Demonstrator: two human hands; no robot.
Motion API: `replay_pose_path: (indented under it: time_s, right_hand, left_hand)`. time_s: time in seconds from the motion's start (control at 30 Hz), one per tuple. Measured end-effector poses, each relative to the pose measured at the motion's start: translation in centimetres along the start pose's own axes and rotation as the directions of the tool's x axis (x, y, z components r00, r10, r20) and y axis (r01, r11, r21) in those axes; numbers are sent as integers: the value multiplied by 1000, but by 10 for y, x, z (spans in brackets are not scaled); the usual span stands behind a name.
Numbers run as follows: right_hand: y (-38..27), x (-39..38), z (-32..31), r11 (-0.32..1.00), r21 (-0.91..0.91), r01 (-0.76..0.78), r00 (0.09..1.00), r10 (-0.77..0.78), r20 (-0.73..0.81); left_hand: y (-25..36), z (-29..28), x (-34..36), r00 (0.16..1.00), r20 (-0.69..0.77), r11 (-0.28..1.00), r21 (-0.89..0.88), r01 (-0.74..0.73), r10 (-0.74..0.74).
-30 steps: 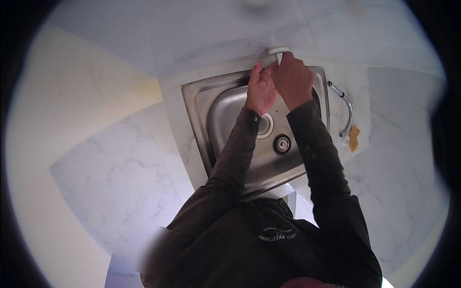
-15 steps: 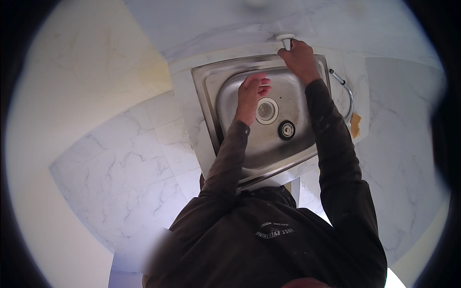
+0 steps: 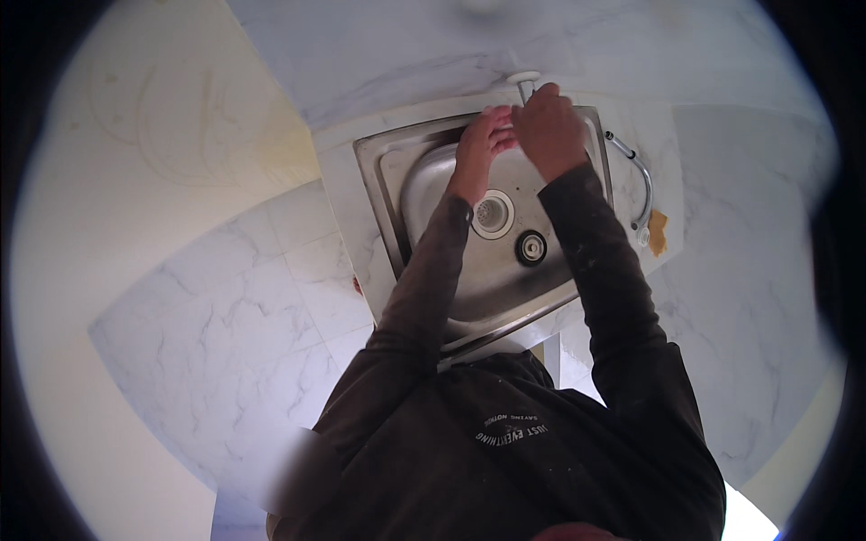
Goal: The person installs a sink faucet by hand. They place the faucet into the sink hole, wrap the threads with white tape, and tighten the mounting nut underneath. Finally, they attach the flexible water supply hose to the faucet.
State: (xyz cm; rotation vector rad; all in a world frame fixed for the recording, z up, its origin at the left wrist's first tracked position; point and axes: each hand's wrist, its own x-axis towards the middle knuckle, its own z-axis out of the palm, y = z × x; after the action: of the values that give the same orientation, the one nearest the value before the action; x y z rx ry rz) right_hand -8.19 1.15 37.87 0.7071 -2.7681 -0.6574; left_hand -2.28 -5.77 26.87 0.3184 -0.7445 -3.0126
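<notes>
A stainless steel sink (image 3: 383, 194) lies below me, its drain strainer (image 3: 492, 214) set in the basin floor. A round drain plug (image 3: 530, 247) with a black rim rests beside the drain. On the far wall a metal tap (image 3: 528, 89) sticks out from a white round flange. My right hand (image 3: 548, 133) is closed round the tap's near end, which it mostly hides. Just left of it, over the basin, my left hand (image 3: 478, 153) is held with fingers bent and apart. Nothing shows in the left hand, and its fingertips come close to my right hand.
A curved chrome spout (image 3: 647, 180) lies on the counter right of the sink, next to a torn brown piece (image 3: 658, 233). Marbled wall tiles (image 3: 406, 54) rise behind the sink. Marbled floor tiles (image 3: 216, 307) spread to the left.
My right hand has come slightly nearer and left, covering the tap's end. My left hand has moved a little away from me, up beside it.
</notes>
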Motion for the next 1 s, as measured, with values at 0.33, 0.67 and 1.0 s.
replay_pose_path:
  time_s: [0.33,0.67,1.0]
  right_hand:
    - [3,7,0,952,189,-240,964,212,158]
    - [18,18,-15,948,259,-183,943,96,317]
    - [48,21,27,464,842,-275,893,-200,402]
  left_hand:
    - [26,30,63,840,506,961,-72,268,-196]
    - [7,39,82,865,452,934,-162,319,-217]
    - [30,66,69,931,-121,846,390,363,-344]
